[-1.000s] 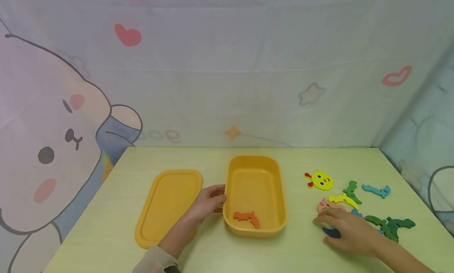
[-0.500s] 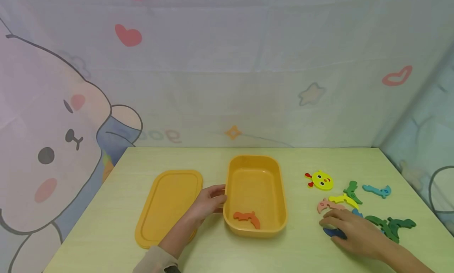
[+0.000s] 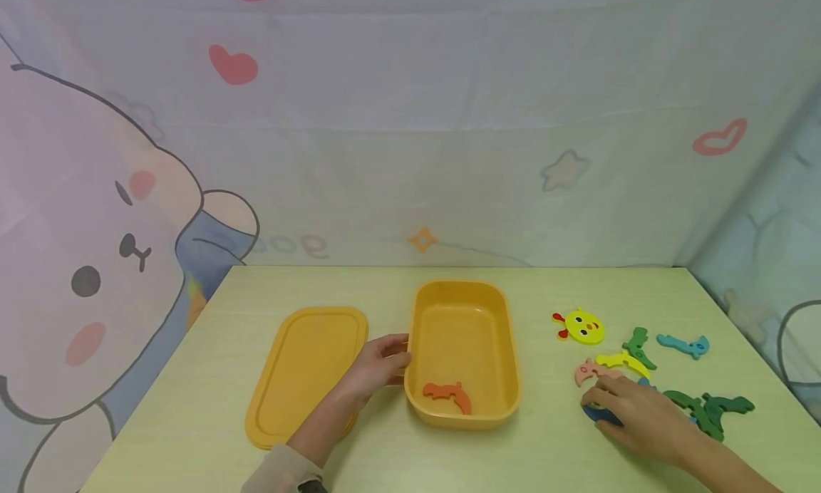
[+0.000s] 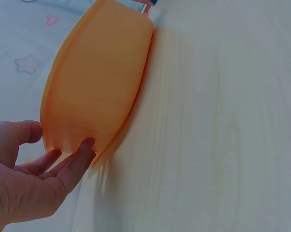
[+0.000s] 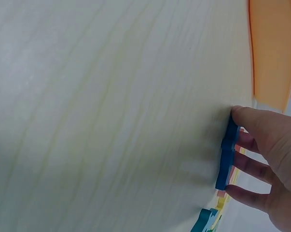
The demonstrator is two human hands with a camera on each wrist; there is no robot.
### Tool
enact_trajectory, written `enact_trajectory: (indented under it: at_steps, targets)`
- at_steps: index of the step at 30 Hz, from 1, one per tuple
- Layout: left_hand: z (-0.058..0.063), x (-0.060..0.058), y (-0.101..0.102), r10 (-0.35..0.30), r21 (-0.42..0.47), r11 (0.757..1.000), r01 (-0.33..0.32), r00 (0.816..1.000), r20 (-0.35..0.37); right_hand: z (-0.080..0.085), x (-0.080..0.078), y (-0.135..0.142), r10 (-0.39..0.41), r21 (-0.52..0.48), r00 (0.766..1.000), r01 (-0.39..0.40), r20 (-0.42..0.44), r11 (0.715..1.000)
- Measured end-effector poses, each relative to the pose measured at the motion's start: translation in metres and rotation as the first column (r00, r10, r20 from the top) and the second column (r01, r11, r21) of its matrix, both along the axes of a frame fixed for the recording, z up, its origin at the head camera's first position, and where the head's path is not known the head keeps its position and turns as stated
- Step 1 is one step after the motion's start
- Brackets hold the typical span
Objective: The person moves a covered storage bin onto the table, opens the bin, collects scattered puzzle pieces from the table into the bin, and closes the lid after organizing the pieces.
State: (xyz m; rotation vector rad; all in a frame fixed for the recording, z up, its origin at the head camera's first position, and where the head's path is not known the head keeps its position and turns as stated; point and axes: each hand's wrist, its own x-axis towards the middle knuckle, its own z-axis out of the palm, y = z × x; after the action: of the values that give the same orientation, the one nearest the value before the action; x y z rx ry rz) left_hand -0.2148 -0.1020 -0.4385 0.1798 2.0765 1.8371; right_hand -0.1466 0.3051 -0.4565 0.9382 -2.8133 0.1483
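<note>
1. Head view: your left hand (image 3: 377, 366) rests at the left side of the yellow box (image 3: 458, 343), its fingers not closed into a grip. The box stands near the middle of the desk (image 3: 545, 447), with one orange piece (image 3: 454, 392) inside, at its near end. The lid (image 3: 311, 372) lies toward the left edge of the desk, partly behind your left forearm.

2. Same view: your right hand (image 3: 644, 416) grips a dark blue piece (image 3: 601, 415), toward the desk's near right corner. The pink piece (image 3: 591, 370) and the yellow curved piece (image 3: 625, 362) lie just beyond your fingers, so please take care that you do not drag them.

3. Left wrist view: your thumb is at the rim and your fingers touch the outer wall. I think this light support is enough; a hard push could make the box slide.

4. Right wrist view: your thumb is on one end of the blue piece and a finger on the other. Whether it touches the desk, I cannot tell. A firm hold on both ends should prevent turning, in my judgement; lift it straight, away from the neighbours.
</note>
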Motion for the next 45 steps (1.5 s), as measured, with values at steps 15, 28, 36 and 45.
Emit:
enact_trajectory:
  at_steps: [15, 28, 36, 45]
  targets:
    - [0.0, 0.0, 0.0, 0.005, 0.002, 1.0, -0.005, 1.0, -0.002, -0.002, 0.003, -0.005, -0.031, 0.012, 0.998, 0.031, -0.052, 0.999]
    - [0.005, 0.001, 0.001, 0.005, 0.005, 1.0, -0.005, 1.0, -0.007, 0.0, 0.0, -0.009, -0.012, -0.008, 0.999, 0.012, -0.034, 1.0]
    - [0.004, 0.002, 0.001, 0.002, 0.008, 1.0, -0.002, 1.0, -0.006, 0.003, -0.003, -0.01, -0.028, 0.0, 0.999, 0.028, 0.026, 1.0]
    - [0.004, 0.002, 0.0, 0.005, 0.003, 1.0, -0.005, 1.0, -0.007, 0.02, -0.012, -0.013, -0.035, 0.039, 0.999, 0.034, 0.034, 0.999]
